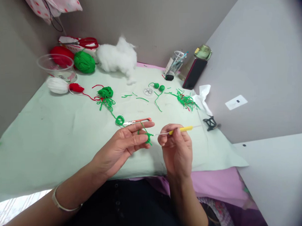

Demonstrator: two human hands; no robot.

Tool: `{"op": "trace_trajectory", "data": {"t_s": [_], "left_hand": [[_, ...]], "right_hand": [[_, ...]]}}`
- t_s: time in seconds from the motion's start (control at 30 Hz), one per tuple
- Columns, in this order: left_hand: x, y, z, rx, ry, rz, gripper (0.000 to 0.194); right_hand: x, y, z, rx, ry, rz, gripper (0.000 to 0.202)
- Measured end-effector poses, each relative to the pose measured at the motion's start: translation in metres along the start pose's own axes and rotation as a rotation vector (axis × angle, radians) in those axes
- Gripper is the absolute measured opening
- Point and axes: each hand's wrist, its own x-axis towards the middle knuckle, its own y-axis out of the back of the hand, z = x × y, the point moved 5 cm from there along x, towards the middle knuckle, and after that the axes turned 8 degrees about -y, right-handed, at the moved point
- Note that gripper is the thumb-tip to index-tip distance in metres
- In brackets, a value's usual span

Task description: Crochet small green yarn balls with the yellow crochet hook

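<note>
My left hand (124,144) pinches a small green crochet piece (149,137), with green yarn looped over its index finger. My right hand (175,147) grips a yellow-handled crochet hook (182,129) whose metal tip reaches into the green piece. The strand of green yarn runs back across the pale green cloth (54,137) to a small green coil (119,120) and a loose green bundle (105,93). Small red-handled snips (138,121) lie just beyond my left fingers.
At the back stand a green yarn ball (84,62), a red yarn ball (60,52), white stuffing (118,56), a clear plastic cup (55,64) and white yarn (57,85). Two small green balls (159,86), green scraps (186,99), a tool jar (175,63) and a black clip (210,123) sit right.
</note>
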Motion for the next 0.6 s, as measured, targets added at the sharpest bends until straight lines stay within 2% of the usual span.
{"op": "trace_trajectory", "data": {"t_s": [0.13,0.27,0.37,0.47,0.53,0.6], "left_hand": [[-0.001,-0.001,0.002,0.136,-0.145,0.069,0.039],[-0.002,-0.001,0.003,0.238,-0.227,0.100,0.035],[-0.001,0.000,0.002,0.178,-0.218,0.108,0.038],[0.001,0.000,-0.002,0.039,-0.106,0.089,0.041],[0.002,0.000,-0.004,-0.017,-0.037,0.074,0.034],[0.003,0.001,-0.003,-0.006,-0.051,0.086,0.030]], "right_hand": [[-0.008,-0.011,-0.006,-0.123,0.147,-0.046,0.015],[-0.016,-0.018,-0.011,-0.306,0.269,-0.009,0.020],[-0.023,-0.021,-0.014,-0.504,0.416,0.013,0.024],[-0.028,-0.021,-0.017,-0.651,0.562,0.029,0.031],[-0.024,-0.016,-0.017,-0.553,0.483,0.040,0.028],[-0.017,-0.011,-0.016,-0.380,0.351,0.059,0.025]]}}
